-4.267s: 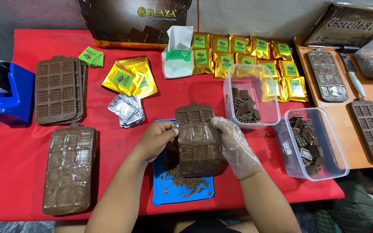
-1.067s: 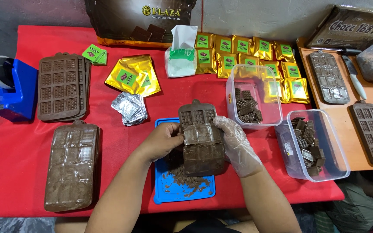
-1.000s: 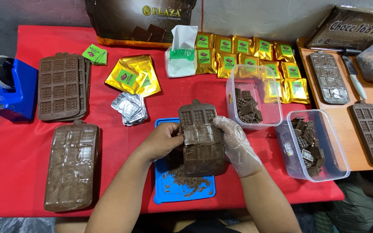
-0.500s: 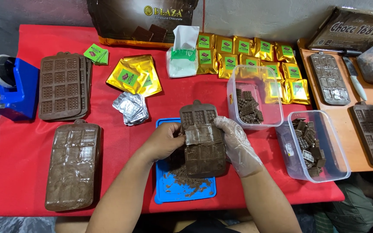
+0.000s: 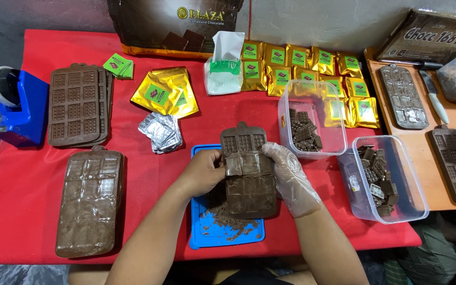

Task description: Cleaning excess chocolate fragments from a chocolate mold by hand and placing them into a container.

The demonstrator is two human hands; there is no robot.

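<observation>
Brown chocolate mould (image 5: 249, 174) over blue tray (image 5: 201, 237), pinched between left hand (image 5: 204, 171) and gloved right hand (image 5: 291, 177) grip

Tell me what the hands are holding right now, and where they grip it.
Both hands, left and gloved right, hold the brown chocolate mould by its opposite long edges.

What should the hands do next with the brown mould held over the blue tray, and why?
Probably keep flexing the brown mould to push out the rest. The left hand and gloved right hand grip its sides over the blue tray; the upper cells look empty, the lower part still looks filled, and chocolate crumbs lie beneath.
</observation>
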